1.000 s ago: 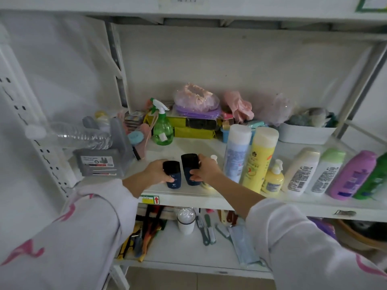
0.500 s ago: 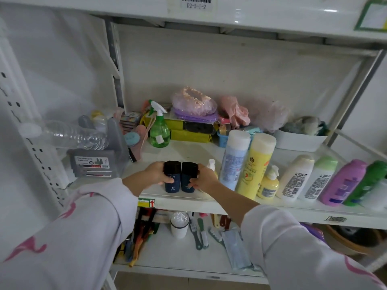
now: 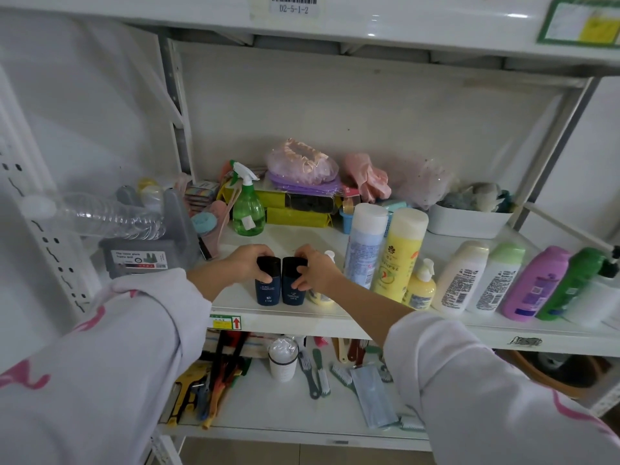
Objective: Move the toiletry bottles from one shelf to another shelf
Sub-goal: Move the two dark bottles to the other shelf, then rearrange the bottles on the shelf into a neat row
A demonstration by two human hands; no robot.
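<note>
Nearest the camera, two pale sleeves reach in toward the front edge of the middle shelf (image 3: 369, 317). The left hand (image 3: 246, 263) curls its fingers (image 3: 260, 270) over the black cap of the left dark blue bottle (image 3: 267, 285), thumb on the near face, gripping it. The right hand (image 3: 315, 271) pinches the right dark blue bottle (image 3: 292, 283) near its cap, fingertips pressed against its front. Both bottles stand upright on the shelf, caps up, long axes vertical, touching side by side. Just behind the right hand stands a small yellow pump bottle (image 3: 322, 295). Farther right stands a row of upright bottles: a tall blue-white bottle (image 3: 364, 246), a tall yellow bottle (image 3: 399, 253), and others. At the back sits a green spray bottle (image 3: 248, 213).
</note>
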